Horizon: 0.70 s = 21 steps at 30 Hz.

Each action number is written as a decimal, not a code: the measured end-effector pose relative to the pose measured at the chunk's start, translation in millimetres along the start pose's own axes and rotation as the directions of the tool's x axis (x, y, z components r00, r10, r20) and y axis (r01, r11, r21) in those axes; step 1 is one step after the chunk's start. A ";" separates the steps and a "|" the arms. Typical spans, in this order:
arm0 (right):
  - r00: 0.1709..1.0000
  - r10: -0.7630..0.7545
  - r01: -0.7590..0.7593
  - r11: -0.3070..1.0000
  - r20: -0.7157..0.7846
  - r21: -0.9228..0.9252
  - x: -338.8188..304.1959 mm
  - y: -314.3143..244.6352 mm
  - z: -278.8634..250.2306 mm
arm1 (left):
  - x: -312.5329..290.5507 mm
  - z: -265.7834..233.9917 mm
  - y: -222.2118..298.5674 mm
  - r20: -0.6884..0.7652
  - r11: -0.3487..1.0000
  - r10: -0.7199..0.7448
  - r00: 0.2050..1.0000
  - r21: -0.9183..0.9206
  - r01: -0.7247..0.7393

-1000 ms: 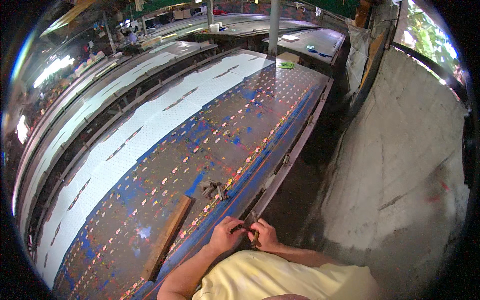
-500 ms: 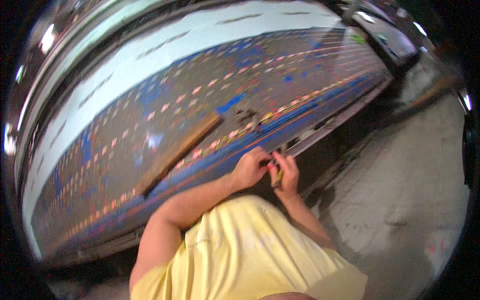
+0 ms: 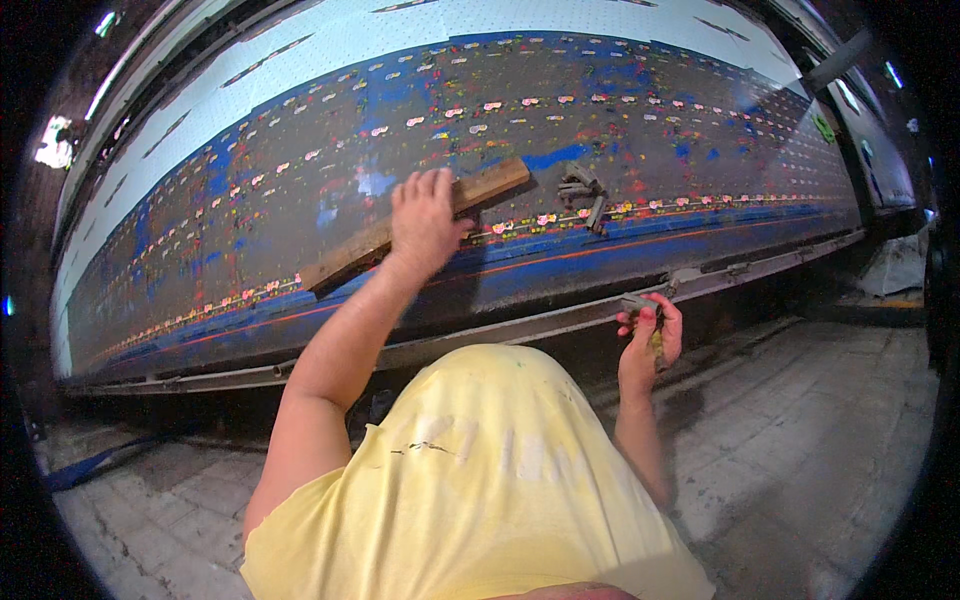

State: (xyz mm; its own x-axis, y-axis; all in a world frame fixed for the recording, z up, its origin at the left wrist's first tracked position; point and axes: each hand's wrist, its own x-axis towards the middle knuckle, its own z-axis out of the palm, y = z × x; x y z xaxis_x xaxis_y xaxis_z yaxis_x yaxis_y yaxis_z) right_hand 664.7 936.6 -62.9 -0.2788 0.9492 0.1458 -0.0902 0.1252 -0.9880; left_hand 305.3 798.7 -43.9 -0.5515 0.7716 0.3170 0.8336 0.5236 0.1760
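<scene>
My left hand [image 3: 425,218] reaches over the long paint-stained printing table [image 3: 700,150] and lies on a flat wooden bar [image 3: 420,225] that sits slantwise near the front edge; whether the fingers grip it I cannot tell. My right hand [image 3: 650,335] is lower, beside the metal rail [image 3: 480,335] along the table's front, with its fingers curled around a small dark metal piece. A few dark metal clamps [image 3: 582,190] lie on the table just right of the bar.
White dotted cloth [image 3: 420,25] covers the far strip of the table. The table top is dark with blue patches and rows of small coloured marks. A grey paved floor [image 3: 820,400] lies to the right and below. My yellow shirt fills the lower middle.
The view has swung so the table now runs across the frame. My left hand left my right hand and moved up onto the wooden bar. My right hand kept the small piece near the rail.
</scene>
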 end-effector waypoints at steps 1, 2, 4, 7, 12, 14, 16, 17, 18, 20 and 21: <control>0.999 0.044 -0.045 0.999 0.013 0.019 2.1 -1.3 1.0 | 2.5 2.4 -19.3 0.136 0.996 -0.090 0.987 0.025 0.087; 0.995 0.091 -0.092 0.995 0.029 0.036 3.9 -2.4 2.2 | 2.8 1.9 -36.3 0.146 1.000 -0.008 0.989 -0.002 0.008; 0.997 0.081 -0.081 0.995 0.003 0.052 6.3 -4.0 7.9 | -6.1 -19.8 -26.5 0.190 0.976 0.063 0.980 -0.216 -0.021; 0.994 0.108 -0.107 0.994 -0.027 0.038 5.5 -2.6 9.3 | -32.3 -64.7 20.5 0.126 0.858 0.213 0.969 -0.498 -0.124; 0.999 -0.046 0.046 0.999 -0.001 0.014 4.6 3.4 0.9 | -93.8 -74.2 57.5 0.225 0.831 0.326 0.918 -0.532 -0.165; 0.995 -0.019 0.017 1.000 0.094 0.023 2.0 3.4 -7.1 | -108.8 -72.3 51.9 0.277 0.852 0.302 0.912 -0.508 -0.128; 0.989 -0.044 0.052 0.997 0.140 -0.048 1.8 2.8 -6.6 | -116.3 -75.1 47.9 0.361 0.888 0.257 0.896 -0.454 -0.072; 0.984 -0.042 0.059 0.994 0.173 -0.091 -0.3 1.3 -5.5 | -121.3 -75.5 44.6 0.352 0.892 0.241 0.904 -0.447 -0.064; 0.978 -0.037 0.065 0.989 0.206 -0.132 -2.1 0.7 -3.9 | -127.0 -76.8 40.2 0.344 0.897 0.224 0.912 -0.439 -0.055; 0.965 -0.069 0.106 0.985 0.253 -0.137 -4.0 5.0 -2.1 | -134.0 -79.2 36.2 0.321 0.904 0.196 0.926 -0.426 -0.044; 0.957 -0.082 0.124 0.983 0.277 -0.137 -6.3 6.2 -0.3 | -137.5 -81.1 35.9 0.306 0.907 0.184 0.934 -0.419 -0.041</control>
State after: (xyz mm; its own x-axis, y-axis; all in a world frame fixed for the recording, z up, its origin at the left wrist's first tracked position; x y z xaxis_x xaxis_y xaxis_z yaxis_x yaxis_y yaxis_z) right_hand 666.2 931.5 -70.0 -0.5241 0.8186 0.2350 0.0080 0.2806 -0.9598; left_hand 413.5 682.1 -5.6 -0.3714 0.9275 0.0428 0.7910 0.2919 0.5377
